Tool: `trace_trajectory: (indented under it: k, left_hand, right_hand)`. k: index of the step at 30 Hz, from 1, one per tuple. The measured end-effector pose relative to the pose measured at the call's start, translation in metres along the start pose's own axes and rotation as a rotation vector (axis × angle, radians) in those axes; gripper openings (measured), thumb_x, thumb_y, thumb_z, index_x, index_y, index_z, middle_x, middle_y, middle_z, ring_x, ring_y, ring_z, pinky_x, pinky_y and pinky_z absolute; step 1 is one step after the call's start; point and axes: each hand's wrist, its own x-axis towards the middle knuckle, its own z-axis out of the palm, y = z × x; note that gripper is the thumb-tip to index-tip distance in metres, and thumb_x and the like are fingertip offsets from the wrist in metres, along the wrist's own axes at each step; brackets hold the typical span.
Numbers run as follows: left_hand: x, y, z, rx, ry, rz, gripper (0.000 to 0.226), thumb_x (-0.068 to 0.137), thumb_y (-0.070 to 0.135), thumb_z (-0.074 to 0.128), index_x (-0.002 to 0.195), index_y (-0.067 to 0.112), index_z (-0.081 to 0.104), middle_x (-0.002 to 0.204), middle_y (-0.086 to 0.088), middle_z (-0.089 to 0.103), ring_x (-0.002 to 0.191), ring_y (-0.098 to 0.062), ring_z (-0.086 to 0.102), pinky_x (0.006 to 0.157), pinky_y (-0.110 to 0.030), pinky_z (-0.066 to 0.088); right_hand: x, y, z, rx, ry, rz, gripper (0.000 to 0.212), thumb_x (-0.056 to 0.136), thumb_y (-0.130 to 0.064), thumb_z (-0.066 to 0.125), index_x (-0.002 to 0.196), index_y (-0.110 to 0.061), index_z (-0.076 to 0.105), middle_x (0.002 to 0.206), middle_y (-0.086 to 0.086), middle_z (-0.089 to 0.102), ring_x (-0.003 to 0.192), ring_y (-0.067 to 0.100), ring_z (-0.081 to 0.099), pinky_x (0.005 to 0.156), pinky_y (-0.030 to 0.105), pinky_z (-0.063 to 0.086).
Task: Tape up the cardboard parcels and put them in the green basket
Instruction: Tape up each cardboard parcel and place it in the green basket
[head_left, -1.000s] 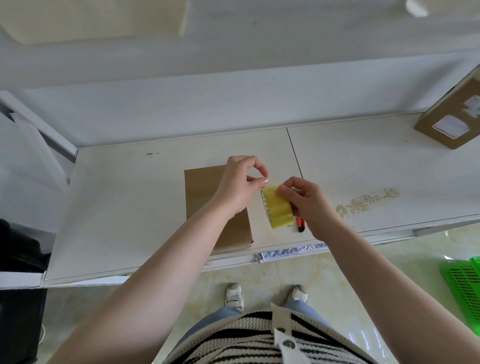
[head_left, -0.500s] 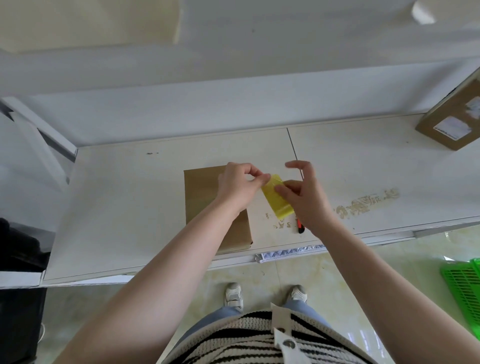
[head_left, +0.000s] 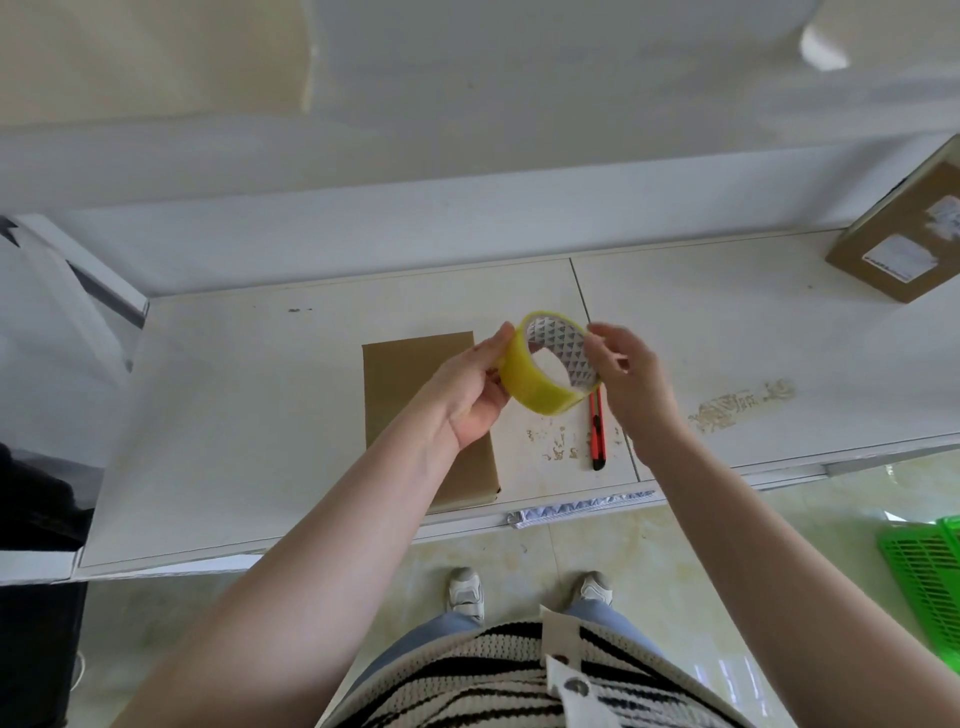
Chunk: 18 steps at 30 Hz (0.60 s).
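Observation:
A yellow tape roll (head_left: 540, 382) is held up above the white table (head_left: 249, 415), its patterned core facing me. My left hand (head_left: 470, 387) grips the roll from the left, thumb on its top edge. My right hand (head_left: 626, 384) touches the roll's right rim with its fingers partly spread. A flat brown cardboard parcel (head_left: 410, 384) lies on the table under my left forearm, partly hidden by it. A second cardboard parcel (head_left: 904, 244) with white labels sits at the table's far right. The green basket (head_left: 924, 571) stands on the floor at the right edge.
A red utility knife (head_left: 597, 431) lies on the table just below the roll. A white wall runs behind the table. A strip of patterned paper (head_left: 576, 509) hangs at the table's front edge. Dark objects (head_left: 36, 509) stand at the left.
The roll has turned from edge-on to showing its open core and has risen slightly. My left hand shifted from pinching the tape edge to gripping the roll's side; my right hand loosened.

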Motion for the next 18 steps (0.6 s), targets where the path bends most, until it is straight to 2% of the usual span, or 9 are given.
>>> trace_trajectory:
  k: [2,4,7,8,9,11,13,16,18]
  left_hand:
    - [0.000,0.000,0.000,0.029,0.004,0.012,0.040,0.093,0.019,0.061,0.122,-0.008,0.057,0.123,-0.023,0.063,0.091,-0.017,0.068,0.070,-0.021,0.058]
    - [0.003,-0.004,0.001,0.255,0.094,0.085,0.040,0.091,0.023,0.066,0.121,-0.001,0.055,0.120,-0.020,0.062,0.089,-0.017,0.064,0.070,-0.022,0.056]
    - [0.010,-0.006,-0.003,1.044,0.317,0.428,0.027,0.088,0.039,0.070,0.094,0.014,0.061,0.086,0.005,0.061,0.083,-0.016,0.057,0.080,-0.034,0.048]
    - [0.008,-0.006,-0.003,1.212,0.321,0.546,0.024,0.089,0.041,0.068,0.089,0.017,0.066,0.079,0.009,0.056,0.084,-0.018,0.055,0.082,-0.036,0.045]
    - [0.008,-0.007,-0.002,1.287,0.304,0.605,0.024,0.091,0.040,0.065,0.090,0.017,0.070,0.081,0.008,0.057,0.087,-0.021,0.055,0.083,-0.036,0.044]
    - [0.009,-0.009,-0.001,1.287,0.247,0.597,0.028,0.097,0.037,0.058,0.094,0.014,0.072,0.091,-0.006,0.064,0.089,-0.024,0.062,0.078,-0.033,0.047]
    - [0.015,-0.014,0.002,1.308,0.184,0.512,0.041,0.101,0.037,0.048,0.083,0.005,0.068,0.080,-0.013,0.067,0.077,-0.029,0.066,0.071,-0.034,0.049]
    - [0.024,-0.020,0.004,1.365,0.050,0.373,0.045,0.104,0.032,0.042,0.066,0.008,0.045,0.062,-0.006,0.041,0.056,-0.022,0.043,0.057,-0.034,0.036]
    - [0.031,-0.026,0.002,1.548,0.022,0.374,0.032,0.104,0.021,0.045,0.076,0.006,0.050,0.069,-0.004,0.041,0.060,-0.021,0.041,0.056,-0.032,0.027]
  right_hand:
    - [0.000,0.008,-0.003,0.203,-0.224,0.213,0.039,0.100,-0.037,0.047,0.125,-0.012,0.062,0.101,0.006,0.072,0.094,0.020,0.066,0.081,0.038,0.056]
    - [-0.003,0.013,-0.006,0.344,-0.288,0.309,0.036,0.101,-0.034,0.048,0.122,-0.009,0.063,0.099,0.008,0.074,0.082,0.017,0.069,0.065,0.028,0.055]
    - [-0.002,0.023,-0.013,0.469,-0.236,0.346,0.028,0.098,-0.031,0.053,0.113,-0.011,0.067,0.098,0.009,0.073,0.085,0.022,0.066,0.070,0.029,0.056]
    - [0.000,0.025,-0.015,0.488,-0.222,0.350,0.027,0.097,-0.031,0.056,0.111,-0.011,0.068,0.098,0.010,0.072,0.087,0.024,0.064,0.074,0.032,0.057]
    - [0.001,0.026,-0.016,0.497,-0.214,0.353,0.027,0.096,-0.031,0.057,0.111,-0.011,0.068,0.097,0.009,0.071,0.088,0.025,0.063,0.077,0.034,0.057]
    - [0.004,0.028,-0.017,0.495,-0.205,0.360,0.025,0.095,-0.031,0.060,0.109,-0.011,0.069,0.094,0.007,0.071,0.087,0.025,0.064,0.075,0.033,0.058]
    - [0.006,0.029,-0.017,0.475,-0.172,0.386,0.025,0.095,-0.030,0.061,0.108,-0.011,0.069,0.093,0.007,0.071,0.085,0.024,0.066,0.070,0.031,0.059]
    - [0.008,0.035,-0.020,0.455,-0.156,0.457,0.029,0.094,-0.026,0.064,0.115,-0.007,0.066,0.103,0.012,0.068,0.089,0.028,0.068,0.069,0.033,0.060]
    - [0.008,0.041,-0.019,0.453,-0.169,0.493,0.031,0.092,-0.021,0.066,0.119,-0.006,0.065,0.106,0.014,0.066,0.090,0.029,0.068,0.067,0.034,0.060]
